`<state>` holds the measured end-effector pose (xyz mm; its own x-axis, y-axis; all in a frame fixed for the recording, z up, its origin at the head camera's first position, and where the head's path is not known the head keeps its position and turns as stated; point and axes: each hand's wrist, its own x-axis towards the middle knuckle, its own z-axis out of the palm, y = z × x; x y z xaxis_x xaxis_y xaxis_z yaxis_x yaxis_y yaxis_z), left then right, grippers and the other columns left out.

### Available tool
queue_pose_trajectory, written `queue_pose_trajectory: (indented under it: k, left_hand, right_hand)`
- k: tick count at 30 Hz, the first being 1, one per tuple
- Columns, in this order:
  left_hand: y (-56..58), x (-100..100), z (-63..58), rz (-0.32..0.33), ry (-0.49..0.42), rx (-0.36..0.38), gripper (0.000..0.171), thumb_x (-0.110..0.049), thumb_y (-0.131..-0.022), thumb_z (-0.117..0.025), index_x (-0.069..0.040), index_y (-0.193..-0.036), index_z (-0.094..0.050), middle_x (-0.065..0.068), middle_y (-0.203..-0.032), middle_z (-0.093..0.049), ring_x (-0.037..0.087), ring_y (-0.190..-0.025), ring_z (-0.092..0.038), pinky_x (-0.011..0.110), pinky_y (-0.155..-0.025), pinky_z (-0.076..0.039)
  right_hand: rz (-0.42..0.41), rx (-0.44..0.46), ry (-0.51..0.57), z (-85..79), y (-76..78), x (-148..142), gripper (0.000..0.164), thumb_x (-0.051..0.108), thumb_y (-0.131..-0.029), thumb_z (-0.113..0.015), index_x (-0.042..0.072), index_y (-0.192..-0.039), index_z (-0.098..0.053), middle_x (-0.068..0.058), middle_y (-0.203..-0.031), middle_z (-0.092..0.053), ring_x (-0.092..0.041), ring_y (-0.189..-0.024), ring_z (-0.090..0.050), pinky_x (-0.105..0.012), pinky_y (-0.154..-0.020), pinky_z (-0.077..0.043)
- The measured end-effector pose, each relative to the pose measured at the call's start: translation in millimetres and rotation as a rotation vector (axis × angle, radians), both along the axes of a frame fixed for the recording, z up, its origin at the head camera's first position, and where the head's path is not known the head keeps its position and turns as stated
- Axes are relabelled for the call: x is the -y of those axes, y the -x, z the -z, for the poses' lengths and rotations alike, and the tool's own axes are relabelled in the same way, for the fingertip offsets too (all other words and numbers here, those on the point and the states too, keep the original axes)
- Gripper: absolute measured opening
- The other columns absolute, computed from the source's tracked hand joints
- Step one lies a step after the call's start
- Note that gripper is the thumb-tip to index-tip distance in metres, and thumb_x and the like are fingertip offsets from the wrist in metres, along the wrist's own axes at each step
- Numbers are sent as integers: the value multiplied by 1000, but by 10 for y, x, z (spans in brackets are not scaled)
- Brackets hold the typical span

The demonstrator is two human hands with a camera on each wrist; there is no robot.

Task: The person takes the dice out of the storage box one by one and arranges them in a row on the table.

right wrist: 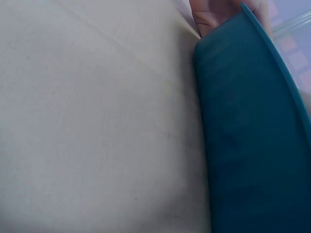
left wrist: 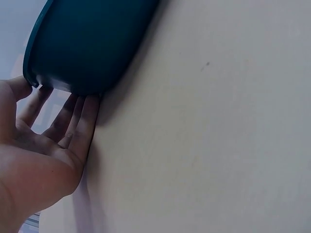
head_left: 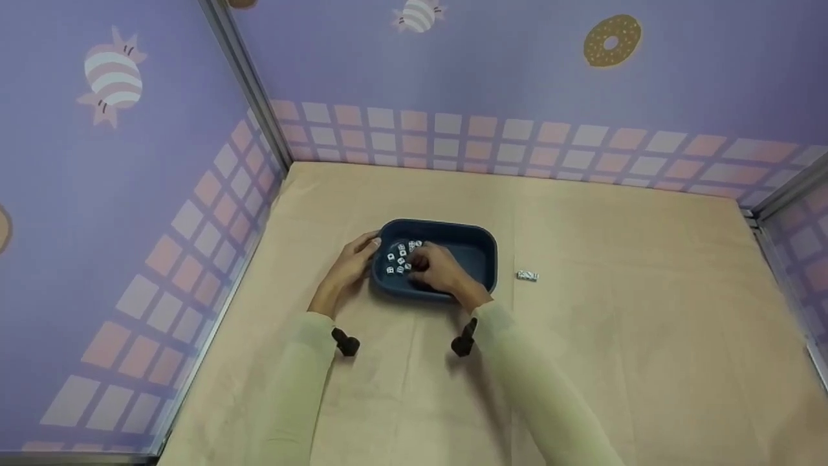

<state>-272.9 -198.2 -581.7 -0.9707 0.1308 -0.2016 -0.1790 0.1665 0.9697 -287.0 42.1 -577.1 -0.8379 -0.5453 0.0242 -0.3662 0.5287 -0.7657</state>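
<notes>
A dark blue tray with rounded corners sits on the cloth-covered table. Several white dice lie in its left half. My left hand grips the tray's left end; in the left wrist view its thumb is at the rim and its fingers bear against the outer wall. Reaching over the near side, my right hand has bent fingers down among the dice. A die shows at its fingertips, but whether they pinch it is unclear. The right wrist view shows only the tray's outside and part of the left hand.
A short row of white dice lies on the beige cloth right of the tray. Purple panels with printed sweets and checks wall the table at the back and sides. Dark wrist mounts hang at both sleeves.
</notes>
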Motion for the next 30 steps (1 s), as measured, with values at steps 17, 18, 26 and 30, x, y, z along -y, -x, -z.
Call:
queue_pose_trajectory:
  k: [17,18,26,30]
  left_hand:
    - [13,3,17,0,-2,-30,53,-40,-113,-53,-14,-159,-50,13,-159,-50,34,-141,-54,51,-114,-44]
    - [19,-3,14,-1,3,-27,53,-40,-113,-53,-14,-159,-50,13,-160,-50,34,-142,-54,50,-115,-44]
    - [-2,-6,8,-7,13,-26,52,-40,-113,-53,-15,-158,-50,12,-159,-50,32,-142,-53,50,-113,-44]
    - [-8,-1,17,-8,23,-21,52,-40,-113,-52,-15,-159,-50,12,-159,-50,32,-141,-54,49,-113,-45]
  right_hand:
    - [-52,-72,-28,38,52,38,12,1,-92,-81,0,-104,-77,-11,-96,-75,-27,-93,-70,-42,-126,-26]
    - [-53,-80,-31,38,55,31,11,0,-92,-79,0,-103,-76,-12,-95,-75,-27,-92,-69,-42,-126,-27]
    - [0,-21,-74,-2,4,19,13,1,-94,-77,3,-107,-74,-9,-103,-69,-24,-96,-64,-45,-93,-54]
    - [-4,-27,-93,-22,-17,7,12,4,-96,-76,3,-108,-74,-9,-106,-66,-23,-97,-63,-43,-90,-54]
